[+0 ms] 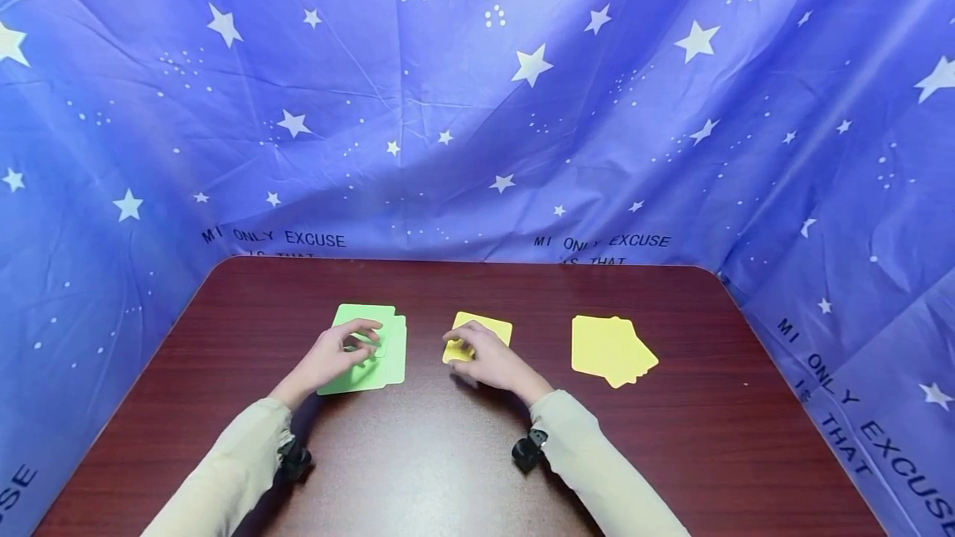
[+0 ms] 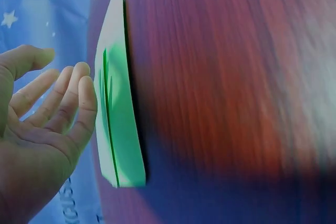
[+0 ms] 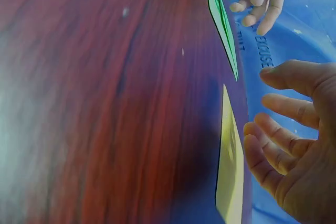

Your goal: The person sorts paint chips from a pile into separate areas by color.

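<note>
A stack of overlapping green cards [image 1: 390, 367] lies on the left part of the table. Just above it hovers my left hand [image 1: 339, 353], fingers loosely bent and holding nothing; in the left wrist view the palm beside the green cards [image 2: 123, 129] is bare. A yellow card [image 1: 492, 326] lies at the middle, partly hidden under my right hand [image 1: 488, 357]. That hand is over the card with its fingers spread and relaxed, and the right wrist view shows nothing between them and the yellow card [image 3: 231, 171] lying below.
To the right, several yellow cards [image 1: 608, 346] lie fanned in a loose pile. Everything rests on a dark red-brown wooden table [image 1: 418, 471] with rounded far corners. A blue star-printed cloth [image 1: 418, 106] hangs behind and along both sides.
</note>
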